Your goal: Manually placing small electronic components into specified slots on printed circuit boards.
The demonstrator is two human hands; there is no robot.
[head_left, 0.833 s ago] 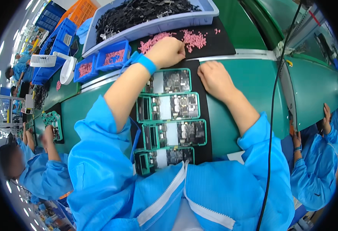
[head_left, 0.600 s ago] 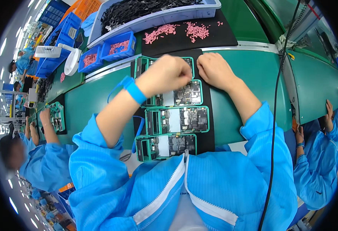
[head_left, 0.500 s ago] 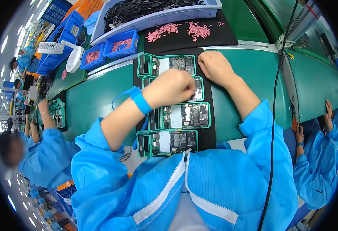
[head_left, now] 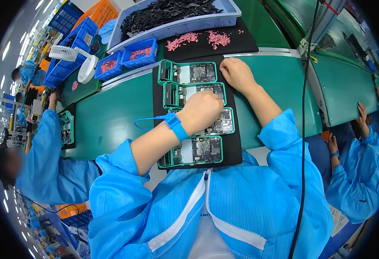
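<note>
Several green-framed device housings with exposed circuit boards lie in a column on a black mat [head_left: 231, 149]. My left hand [head_left: 201, 111], with a blue wrist strap [head_left: 176, 126], is over the third housing from the far end [head_left: 226, 122]. Its fingers are bent together at the board, and their tips are hidden beneath the hand. Beside the right edge of the farthest housing [head_left: 203, 72] rests my right hand [head_left: 237, 75], its fingers curled closed; whatever they hold does not show. The second housing [head_left: 172, 96] and the nearest one [head_left: 206, 151] lie untouched.
Behind the housings, small pink pieces [head_left: 218, 39] lie in piles on a black sheet. Two blue bins [head_left: 139, 54] hold more, beside a large tray [head_left: 189, 23] of black parts. A black cable [head_left: 304, 172] hangs at right. Co-workers sit on both sides.
My left hand has come nearer to me, from the second housing to the third. My right hand stays beside the farthest housing. The left co-worker's arm reaches farther forward.
</note>
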